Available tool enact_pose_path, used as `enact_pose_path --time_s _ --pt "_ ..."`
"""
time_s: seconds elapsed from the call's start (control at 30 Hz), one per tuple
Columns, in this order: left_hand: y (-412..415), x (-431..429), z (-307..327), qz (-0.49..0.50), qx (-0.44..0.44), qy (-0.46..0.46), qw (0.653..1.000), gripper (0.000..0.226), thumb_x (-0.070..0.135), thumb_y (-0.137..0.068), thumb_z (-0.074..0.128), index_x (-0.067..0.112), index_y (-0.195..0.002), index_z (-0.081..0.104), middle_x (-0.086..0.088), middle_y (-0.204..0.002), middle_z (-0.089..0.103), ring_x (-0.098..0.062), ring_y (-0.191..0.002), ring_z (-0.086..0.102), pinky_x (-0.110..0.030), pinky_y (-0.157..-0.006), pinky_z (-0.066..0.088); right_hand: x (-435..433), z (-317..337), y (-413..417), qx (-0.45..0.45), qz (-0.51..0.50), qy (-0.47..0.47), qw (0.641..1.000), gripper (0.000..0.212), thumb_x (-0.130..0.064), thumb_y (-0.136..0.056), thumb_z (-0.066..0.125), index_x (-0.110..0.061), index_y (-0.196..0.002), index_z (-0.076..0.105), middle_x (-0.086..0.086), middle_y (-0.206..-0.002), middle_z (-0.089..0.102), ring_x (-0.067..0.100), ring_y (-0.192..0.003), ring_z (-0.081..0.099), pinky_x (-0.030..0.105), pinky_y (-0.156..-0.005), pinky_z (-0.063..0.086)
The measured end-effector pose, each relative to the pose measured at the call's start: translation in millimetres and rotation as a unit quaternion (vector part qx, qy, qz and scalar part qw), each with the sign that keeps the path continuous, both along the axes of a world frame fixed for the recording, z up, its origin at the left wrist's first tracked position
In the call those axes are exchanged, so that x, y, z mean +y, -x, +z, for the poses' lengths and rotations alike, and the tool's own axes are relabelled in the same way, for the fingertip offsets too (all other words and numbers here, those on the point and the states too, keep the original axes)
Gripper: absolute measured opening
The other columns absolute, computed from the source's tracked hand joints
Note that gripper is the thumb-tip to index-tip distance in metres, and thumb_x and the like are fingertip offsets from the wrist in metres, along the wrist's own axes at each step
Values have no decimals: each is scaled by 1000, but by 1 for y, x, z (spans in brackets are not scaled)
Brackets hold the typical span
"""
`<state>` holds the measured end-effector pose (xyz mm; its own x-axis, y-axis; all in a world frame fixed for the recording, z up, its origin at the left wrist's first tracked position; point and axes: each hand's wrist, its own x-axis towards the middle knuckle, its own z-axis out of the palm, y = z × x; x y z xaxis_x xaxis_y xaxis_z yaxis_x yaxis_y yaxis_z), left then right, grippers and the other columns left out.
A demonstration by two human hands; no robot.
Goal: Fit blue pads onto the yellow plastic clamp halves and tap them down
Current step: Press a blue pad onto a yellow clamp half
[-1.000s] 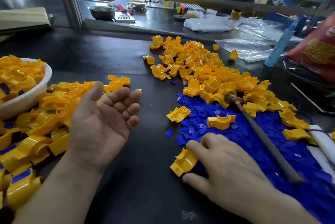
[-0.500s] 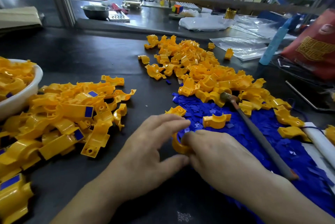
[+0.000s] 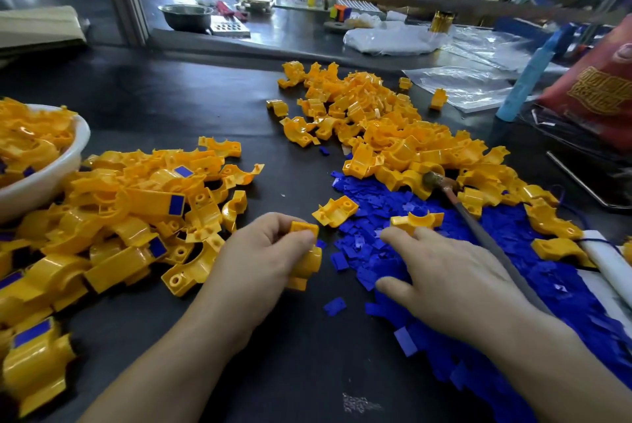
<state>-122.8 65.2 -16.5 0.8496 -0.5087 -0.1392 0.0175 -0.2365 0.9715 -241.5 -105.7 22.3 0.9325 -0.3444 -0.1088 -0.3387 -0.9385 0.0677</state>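
At the far left a white bowl [image 3: 51,179] holds yellow clamp halves, and beside it on the black table [image 3: 290,354] lies a pile of fitted halves [image 3: 147,203], several showing a blue rectangle set into the curved back. The left hand [image 3: 260,258] reaches in from the near edge with its forearm angled to the right and its knuckles up. Its fingers and thumb are curled round one yellow clamp half [image 3: 307,262], held at the left border of the blue heap; whether this half carries a pad cannot be told. To its right the right hand [image 3: 444,272] lies palm down with thumb and fingers spread flat on the loose blue pads [image 3: 547,285], gripping nothing that shows. Just beyond the fingertips two stray halves [image 3: 337,210] sit on the heap's far edge. A small hammer [image 3: 436,179] lies across the pads, its handle running toward the near right. Behind it spreads the pile of bare halves [image 3: 376,128].
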Motion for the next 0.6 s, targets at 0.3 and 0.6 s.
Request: enact_pose_path --time_s 0.3,0.6 --pt "-8 -1 -4 39 124 27 991 13 30 -93 64 22 -94 73 -9 -93 72 -32 -98 67 -58 -90 54 -14 -16 -17 -18 -8 -21 1000 16 -35 -96 46 -31 -108 56 -7 -95 63 18 -85 60 36 -69 53" --pt "-5 -4 -4 28 127 31 991 11 31 -92 65 25 -92 74 -10 -98 72 -33 -100 66 -59 -93 52 -20 -13 -20 0 -28 -10 1000 48 -61 -90 41 -35 -130 37 -6 -110 63 20 -98 61 34 -63 47"
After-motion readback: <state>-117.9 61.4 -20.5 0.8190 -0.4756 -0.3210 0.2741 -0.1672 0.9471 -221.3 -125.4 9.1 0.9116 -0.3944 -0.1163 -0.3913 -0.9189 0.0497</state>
